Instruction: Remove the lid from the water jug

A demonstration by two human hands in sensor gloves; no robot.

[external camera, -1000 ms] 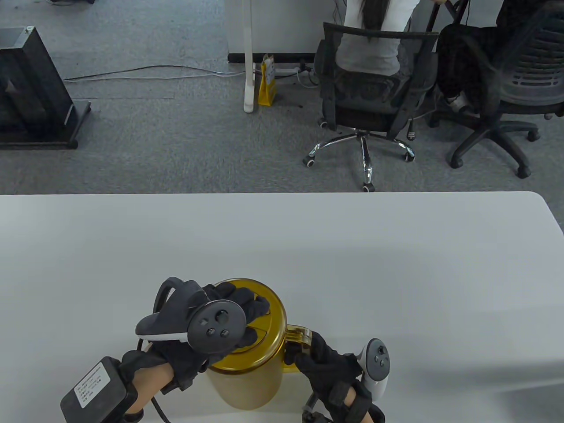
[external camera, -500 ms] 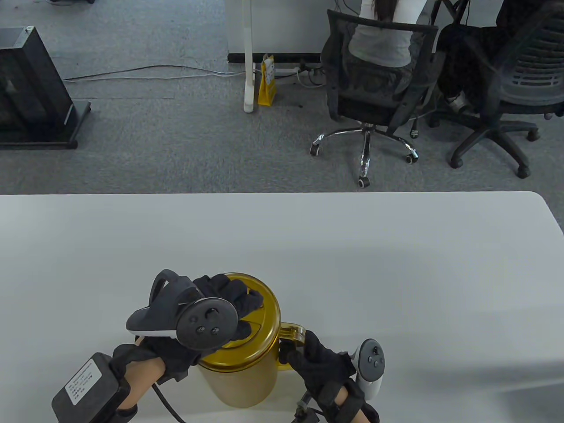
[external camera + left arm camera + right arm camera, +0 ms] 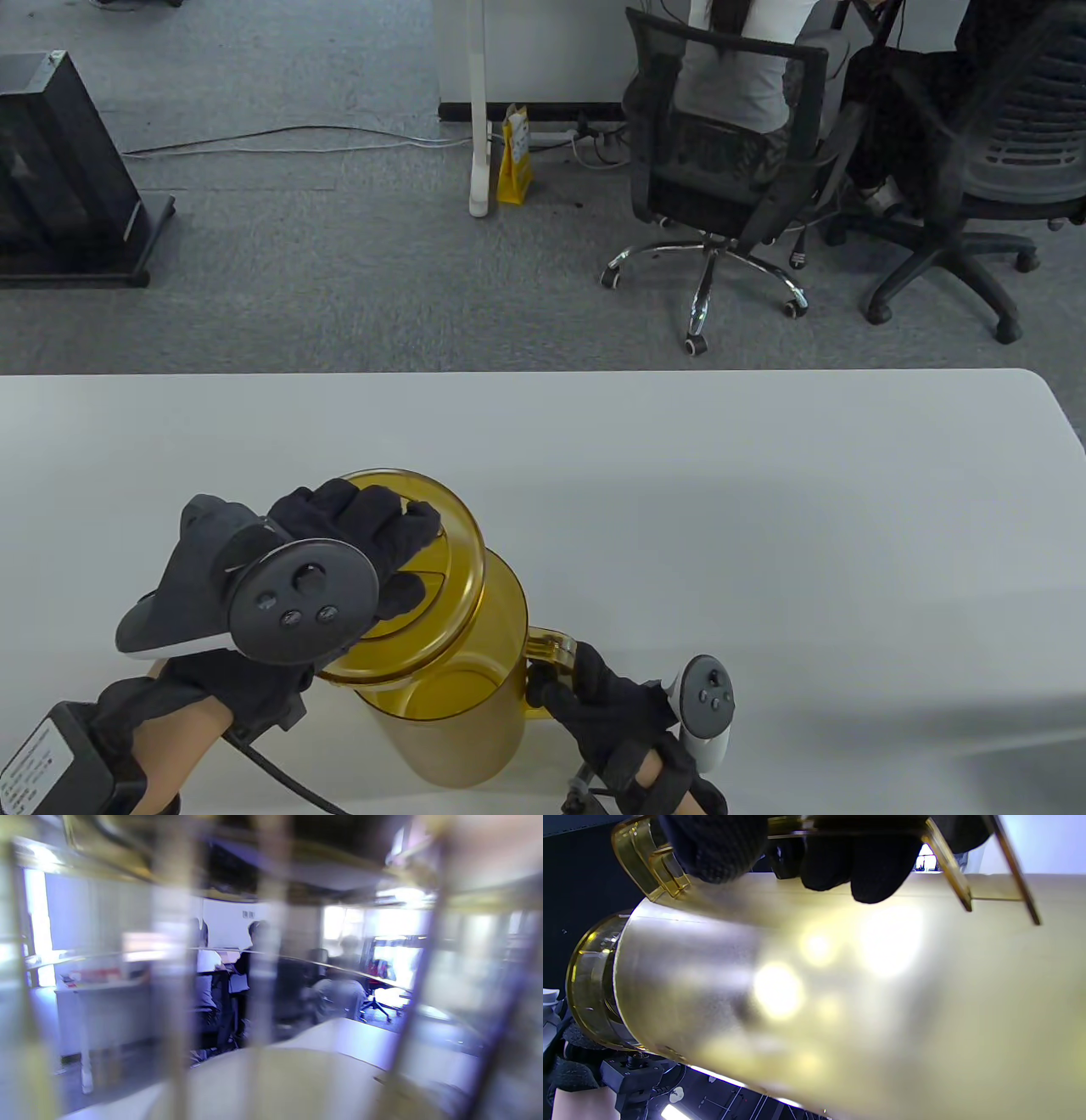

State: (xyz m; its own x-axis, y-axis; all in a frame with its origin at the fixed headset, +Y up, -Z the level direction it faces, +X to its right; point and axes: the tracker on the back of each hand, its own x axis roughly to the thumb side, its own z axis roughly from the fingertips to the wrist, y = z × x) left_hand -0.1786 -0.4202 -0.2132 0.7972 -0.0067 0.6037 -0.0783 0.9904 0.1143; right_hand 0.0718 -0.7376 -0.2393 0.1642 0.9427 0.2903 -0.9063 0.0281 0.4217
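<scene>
The left hand (image 3: 356, 543) gripped the lid (image 3: 441, 586), tilted off the jug (image 3: 475, 722); the right hand (image 3: 611, 705) clasped the jug's handle (image 3: 551, 649) on the table (image 3: 764, 526).

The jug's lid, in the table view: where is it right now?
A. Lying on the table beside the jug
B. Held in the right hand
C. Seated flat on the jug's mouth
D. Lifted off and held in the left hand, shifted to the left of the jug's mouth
D. The left hand grips the lid raised and shifted left of the jug, whose mouth is partly uncovered; the right hand holds the handle.
</scene>
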